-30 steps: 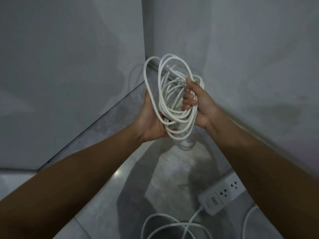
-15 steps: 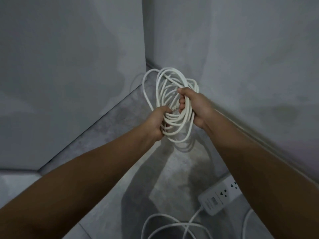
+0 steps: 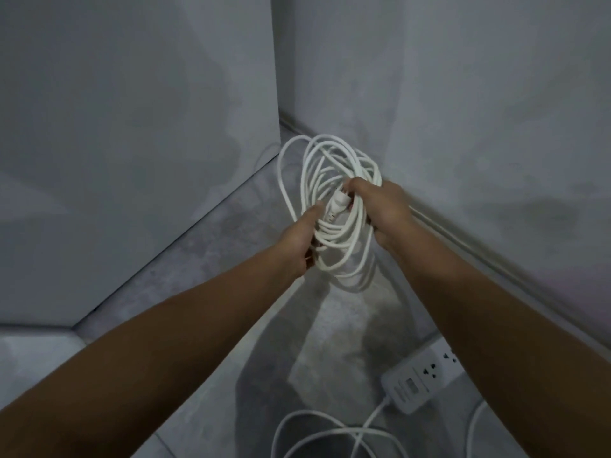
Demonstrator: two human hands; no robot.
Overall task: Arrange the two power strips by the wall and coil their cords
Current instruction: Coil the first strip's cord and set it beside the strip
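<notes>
Now coiled cord (image 3: pixel 334 234) held between grips: left grip (image 3: pixel 297 241) clasps lower loops, right grip (image 3: pixel 383 209) clasps upper loops.

Legible text: none. The power strip (image 3: pixel 421 381), below and nearer than the right hand (image 3: pixel 383 209), bears a small label panel (image 3: pixel 408 387), too blurred to read.

Dim, soft, wide-angle edge distortion

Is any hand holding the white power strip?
No, the power strip lies on the floor, while the left hand and the right hand both grip the coiled cord.
</notes>
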